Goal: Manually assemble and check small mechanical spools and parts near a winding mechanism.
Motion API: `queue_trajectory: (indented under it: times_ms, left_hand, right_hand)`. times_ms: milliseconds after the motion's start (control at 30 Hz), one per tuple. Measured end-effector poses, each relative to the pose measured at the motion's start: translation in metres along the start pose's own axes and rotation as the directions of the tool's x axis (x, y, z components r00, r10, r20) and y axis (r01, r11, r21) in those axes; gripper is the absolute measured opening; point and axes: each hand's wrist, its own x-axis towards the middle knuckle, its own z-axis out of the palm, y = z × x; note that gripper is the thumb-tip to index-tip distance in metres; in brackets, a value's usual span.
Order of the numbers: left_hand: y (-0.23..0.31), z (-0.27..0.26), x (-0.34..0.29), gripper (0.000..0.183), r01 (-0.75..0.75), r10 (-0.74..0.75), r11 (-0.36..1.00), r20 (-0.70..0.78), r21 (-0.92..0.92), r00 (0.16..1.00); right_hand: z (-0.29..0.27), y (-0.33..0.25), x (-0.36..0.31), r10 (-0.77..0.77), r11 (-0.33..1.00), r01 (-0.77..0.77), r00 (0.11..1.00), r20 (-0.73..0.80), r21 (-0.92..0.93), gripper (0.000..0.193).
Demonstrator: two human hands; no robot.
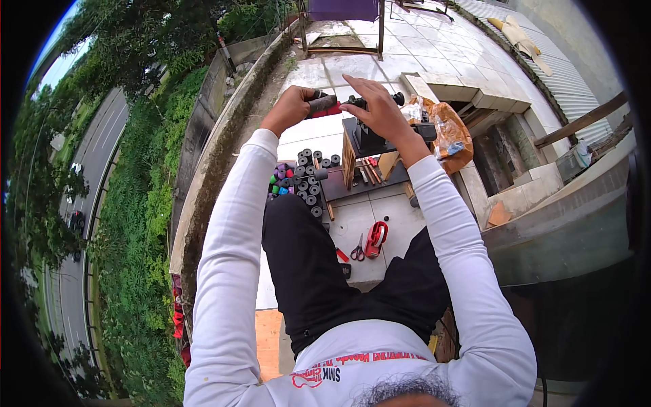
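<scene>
My left hand (290, 110) is closed round a dark grey cylinder (322, 105), held out level in front of me. A red piece (333, 110) shows just beyond its right end. Facing it, my right hand (383, 115) has its fingers stretched out above a black clamp-like device (369, 102), with the thumb reaching toward the red piece. Whether the thumb touches the red piece or the device, I cannot tell. Below my right hand, a black base (369, 140) sits on a wooden stand (348, 159); my wrist partly hides it.
Several dark rolls with holed centres (312, 183) lie beside coloured rolls (281, 178) at my left knee. Tools lie on a low black bench (352, 192). Scissors (357, 252) and a red tape dispenser (376, 239) are on the tiles. An orange plastic bag (449, 132) stands right.
</scene>
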Motion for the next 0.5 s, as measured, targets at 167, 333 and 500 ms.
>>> queue_trajectory:
  times_ms: [167, 333, 500]
  left_hand:
    - [-0.008, 0.009, 0.000, 0.028, -0.061, 0.060, 0.997, -0.009, -0.050, 0.998]
    - [-0.016, -0.020, -0.001, 0.031, -0.077, 0.078, 0.993, -0.008, 0.091, 0.997]
    - [-0.014, -0.006, 0.013, 0.031, -0.209, 0.208, 0.964, 0.024, 0.167, 0.978]
  right_hand:
    - [-0.007, -0.040, -0.122, 0.710, 0.690, -0.571, 0.653, -0.262, 0.446, 0.035]
    - [0.081, -0.049, -0.322, 1.000, -0.008, -0.735, -0.005, 0.007, 0.678, 0.030]
    - [0.102, -0.069, -0.454, 0.773, -0.632, -0.633, -0.551, 0.314, 0.447, 0.033]
